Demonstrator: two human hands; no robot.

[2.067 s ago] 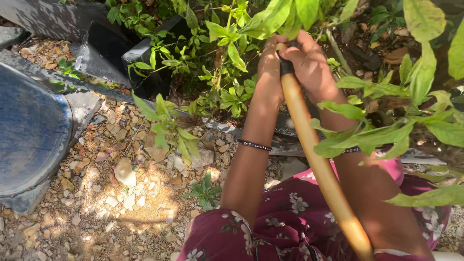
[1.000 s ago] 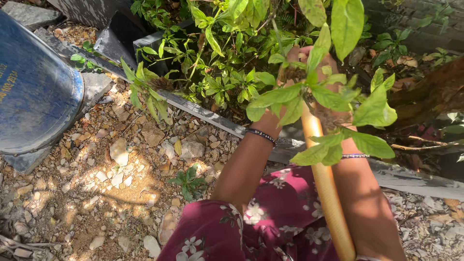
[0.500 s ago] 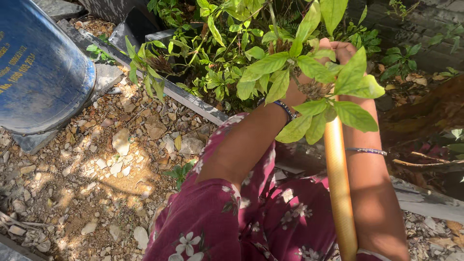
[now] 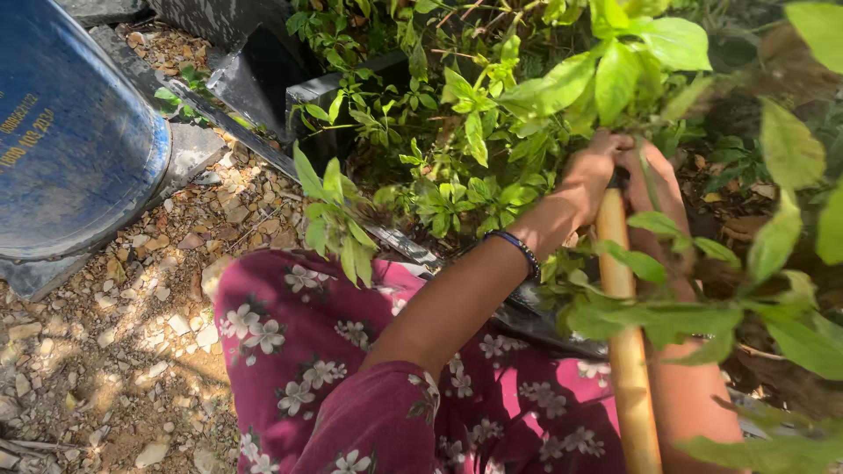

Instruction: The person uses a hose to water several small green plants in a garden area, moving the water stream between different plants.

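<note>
A smooth, tan wooden handle [image 4: 625,333] rises from the bottom edge, right of centre, its top end and whatever it carries hidden among leaves. Both the left hand [image 4: 590,175] and right hand [image 4: 654,189] close around its upper end, the right half screened by green foliage [image 4: 527,96]. A rounded blue barrel [image 4: 70,149] fills the upper left, over pale gravel [image 4: 114,351].

Left hand [image 4: 590,175], right hand [image 4: 654,180] clenched together (arms outstretched).
</note>
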